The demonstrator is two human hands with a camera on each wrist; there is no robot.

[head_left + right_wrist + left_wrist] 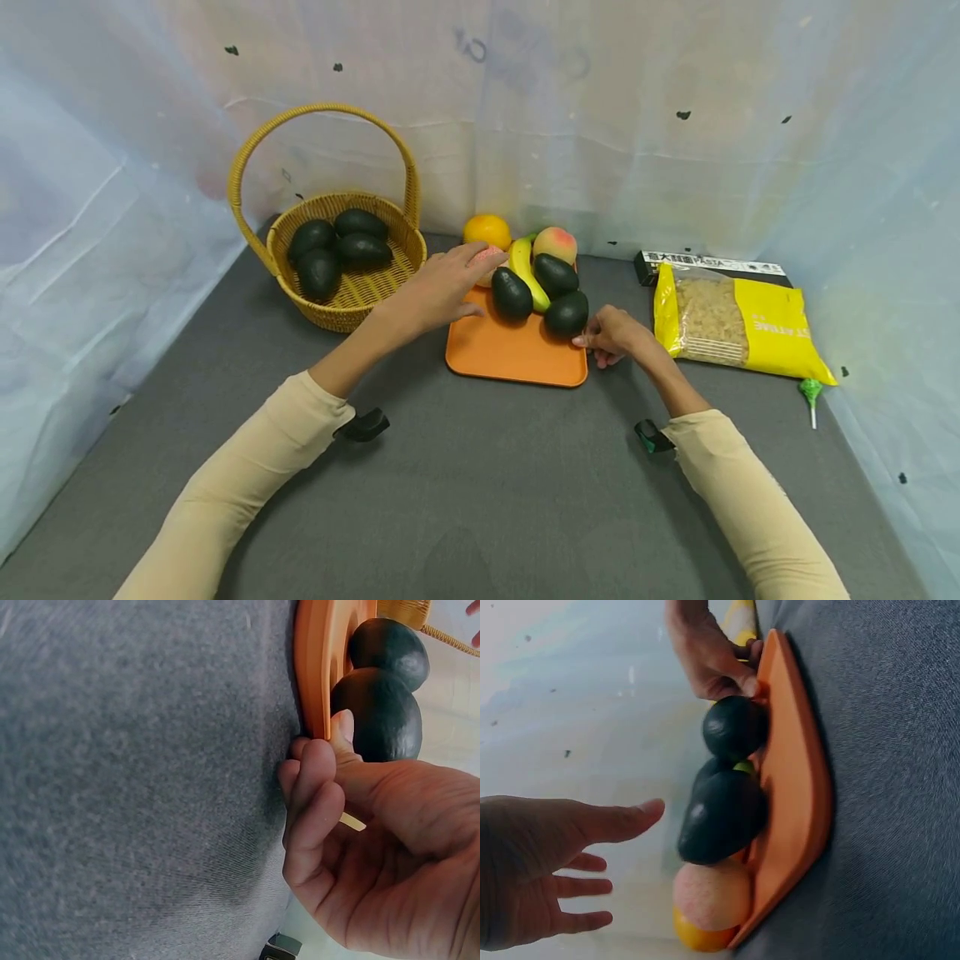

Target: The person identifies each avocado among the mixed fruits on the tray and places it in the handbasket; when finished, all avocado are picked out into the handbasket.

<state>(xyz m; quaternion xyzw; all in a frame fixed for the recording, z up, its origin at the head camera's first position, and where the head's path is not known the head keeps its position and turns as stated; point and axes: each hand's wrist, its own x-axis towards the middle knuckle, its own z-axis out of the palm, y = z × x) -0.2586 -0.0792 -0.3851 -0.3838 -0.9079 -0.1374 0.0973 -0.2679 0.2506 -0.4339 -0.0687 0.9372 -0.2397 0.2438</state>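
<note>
My right hand [615, 331] pinches the right rim of the orange tray [510, 358], its thumb on top and its fingers curled under the edge in the right wrist view. On the tray lie a left avocado [512, 295], a back avocado [556, 276] and a front avocado [567, 315], the last beside my right thumb. A banana [521, 257] lies between them, with a peach [556, 243] and an orange [487, 227] behind. My left hand [544, 862] is held above the tray's left side with fingers spread, holding nothing. In the head view it partly hides a pink peach [714, 894].
A wicker basket [330, 319] with a tall handle stands at the back left, several avocados [318, 273] inside. To the right are a yellow pasta bag [772, 329], a black pasta box [720, 265] and a green lollipop [811, 390]. White sheeting [600, 125] hangs behind.
</note>
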